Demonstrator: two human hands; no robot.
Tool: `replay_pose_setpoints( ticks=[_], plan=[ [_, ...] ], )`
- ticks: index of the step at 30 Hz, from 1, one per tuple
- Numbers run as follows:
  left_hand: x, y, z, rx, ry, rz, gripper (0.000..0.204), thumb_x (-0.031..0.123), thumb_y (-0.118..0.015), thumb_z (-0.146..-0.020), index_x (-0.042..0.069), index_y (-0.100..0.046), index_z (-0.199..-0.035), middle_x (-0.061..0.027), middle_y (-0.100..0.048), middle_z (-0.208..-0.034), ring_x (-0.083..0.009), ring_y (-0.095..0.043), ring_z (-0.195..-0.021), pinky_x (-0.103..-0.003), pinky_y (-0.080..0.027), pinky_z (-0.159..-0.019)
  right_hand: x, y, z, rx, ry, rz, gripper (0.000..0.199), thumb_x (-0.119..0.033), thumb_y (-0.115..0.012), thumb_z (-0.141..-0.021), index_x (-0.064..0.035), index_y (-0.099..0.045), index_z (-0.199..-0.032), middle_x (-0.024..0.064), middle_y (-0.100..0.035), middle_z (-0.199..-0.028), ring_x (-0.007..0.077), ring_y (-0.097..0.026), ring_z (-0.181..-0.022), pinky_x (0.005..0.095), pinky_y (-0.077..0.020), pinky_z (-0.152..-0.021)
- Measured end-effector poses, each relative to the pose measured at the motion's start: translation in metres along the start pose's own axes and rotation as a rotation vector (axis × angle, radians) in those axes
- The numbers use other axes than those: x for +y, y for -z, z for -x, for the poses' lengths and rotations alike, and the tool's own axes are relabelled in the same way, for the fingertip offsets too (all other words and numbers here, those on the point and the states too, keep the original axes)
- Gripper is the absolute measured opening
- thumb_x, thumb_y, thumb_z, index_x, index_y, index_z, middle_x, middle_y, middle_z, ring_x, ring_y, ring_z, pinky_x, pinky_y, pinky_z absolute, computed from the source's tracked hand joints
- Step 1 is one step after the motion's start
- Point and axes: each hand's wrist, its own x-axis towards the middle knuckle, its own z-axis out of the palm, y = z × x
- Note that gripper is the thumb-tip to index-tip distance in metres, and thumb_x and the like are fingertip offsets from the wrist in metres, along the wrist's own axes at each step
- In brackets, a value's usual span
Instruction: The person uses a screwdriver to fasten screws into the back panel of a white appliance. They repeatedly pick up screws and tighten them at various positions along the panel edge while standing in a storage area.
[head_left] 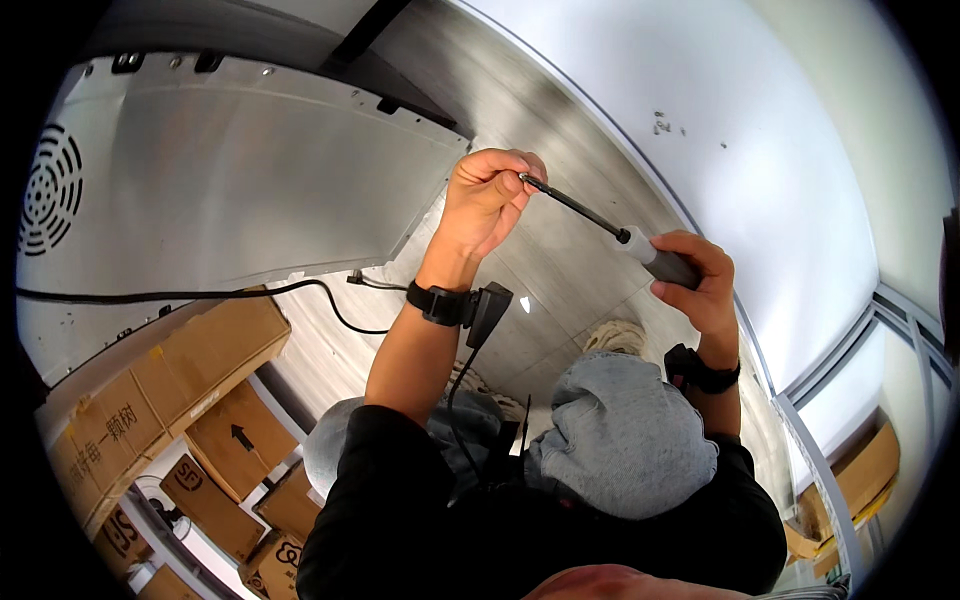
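A screwdriver with a grey-and-white handle (668,265) and a long dark shaft (578,207) slants between my two hands. My right hand (705,280) is closed round the handle. At the other end, the thumb and fingers of my left hand (490,195) are pinched together against the screwdriver's tip. A tiny bright bit shows between those fingertips, too small to name. Several small metal pieces (662,125), which look like screws, lie on the white tabletop (760,220) beyond my right hand.
To the left stands a large metal panel (270,160) with a round slotted vent. A black cable (200,297) runs across its lower edge. Cardboard boxes (150,400) are stacked at the lower left, and another box (865,470) sits beneath the table's metal frame (820,480).
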Motion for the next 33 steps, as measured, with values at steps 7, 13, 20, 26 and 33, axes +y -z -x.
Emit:
replay_pose_setpoints(
  ticks=[7, 13, 20, 26, 33],
  plan=[
    [0.046, 0.008, 0.03, 0.098, -0.074, -0.478, 0.01, 0.009, -0.072, -0.077, 0.003, -0.069, -0.085, -0.0083, -0.065, -0.078, -0.0192, -0.054, -0.073, -0.03, -0.042, -0.069, -0.026, -0.015, -0.019, -0.09, 0.196, 0.279, 0.042, 0.003, -0.071, -0.059, -0.0022, -0.067, -0.1, 0.0117, -0.065, -0.088, 0.0207, -0.062, -0.076, 0.0289, -0.0477, -0.067],
    [0.087, -0.003, 0.052, 0.124, -0.102, -0.75, 0.01, 0.002, -0.073, -0.074, -0.001, -0.067, -0.082, -0.0087, -0.065, -0.076, -0.0189, -0.057, -0.072, -0.028, -0.045, -0.061, -0.049, -0.029, -0.037, -0.151, 0.325, 0.373, 0.042, 0.009, -0.069, -0.057, -0.0048, -0.068, -0.097, 0.0101, -0.064, -0.086, 0.0195, -0.062, -0.073, 0.0268, -0.0465, -0.059],
    [0.135, -0.02, 0.079, 0.13, -0.352, -1.074, 0.028, -0.002, -0.073, -0.074, -0.002, -0.063, -0.1, -0.0084, -0.068, -0.079, -0.0165, -0.061, -0.074, -0.027, -0.049, -0.067, -0.08, -0.056, -0.063, -0.21, 0.648, 0.6, 0.043, 0.011, -0.069, -0.058, -0.0076, -0.069, -0.096, 0.0084, -0.064, -0.086, 0.0183, -0.06, -0.068, 0.0267, -0.0446, -0.054],
    [0.193, -0.04, 0.122, 0.134, -0.604, -1.336, 0.076, -0.006, -0.074, -0.07, -0.005, -0.035, -0.135, -0.0092, -0.068, -0.078, -0.0176, -0.062, -0.074, -0.028, -0.05, -0.066, -0.114, -0.099, -0.08, -0.392, 0.656, 0.407, 0.044, 0.012, -0.068, -0.058, -0.0061, -0.067, -0.098, 0.0107, -0.063, -0.087, 0.0185, -0.06, -0.069, 0.0256, -0.0444, -0.055],
    [0.248, -0.048, 0.185, 0.309, -0.601, -1.07, 0.052, -0.008, -0.071, -0.073, -0.003, -0.051, -0.121, -0.0105, -0.067, -0.085, -0.0166, -0.061, -0.077, -0.027, -0.05, -0.067, -0.158, -0.17, -0.088, -0.576, 0.629, 0.329, 0.043, 0.01, -0.066, -0.057, -0.0024, -0.065, -0.099, 0.0118, -0.062, -0.09, 0.0219, -0.061, -0.077, 0.0285, -0.0465, -0.067]
  ],
)
